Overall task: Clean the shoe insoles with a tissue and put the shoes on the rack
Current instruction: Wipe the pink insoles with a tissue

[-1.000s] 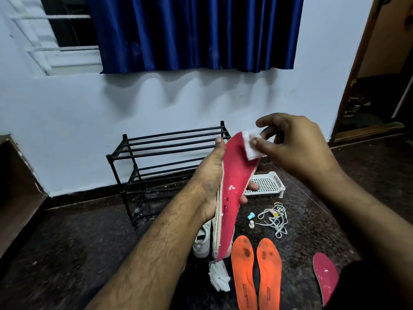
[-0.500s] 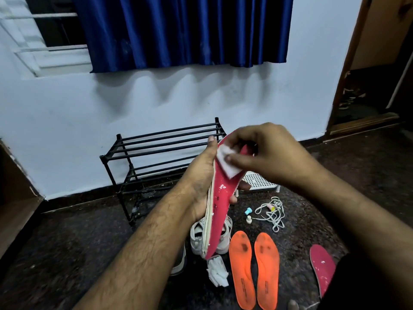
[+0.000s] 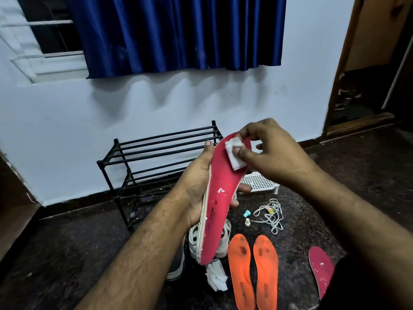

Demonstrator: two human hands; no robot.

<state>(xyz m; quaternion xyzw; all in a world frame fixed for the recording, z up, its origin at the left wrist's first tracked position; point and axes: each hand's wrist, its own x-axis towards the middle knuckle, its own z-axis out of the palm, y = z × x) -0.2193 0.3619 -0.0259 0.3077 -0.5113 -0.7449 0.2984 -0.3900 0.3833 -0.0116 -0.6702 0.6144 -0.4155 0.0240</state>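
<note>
My left hand (image 3: 196, 184) grips a red insole (image 3: 220, 198) upright by its left edge, toe end up; white specks and dark marks show on its face. My right hand (image 3: 268, 153) pinches a folded white tissue (image 3: 234, 154) and presses it against the insole's toe end. On the floor below lie two orange insoles (image 3: 252, 271) with dark stains and a second red insole (image 3: 320, 269) at the right. A white sneaker (image 3: 221, 242) stands behind the held insole, partly hidden. The black two-tier shoe rack (image 3: 156, 157) stands against the wall.
Crumpled used tissues (image 3: 215, 276) lie by the insole's heel. A white perforated tray (image 3: 259, 182), tangled white laces (image 3: 269, 214) and small caps sit right of the rack. A dark shoe (image 3: 176, 262) is under my left forearm. A doorway opens at the right, a wooden board at the left.
My right hand has slid the tissue from the toe tip down over the upper part of the red insole. The view has shifted slightly; my left hand keeps its grip.
</note>
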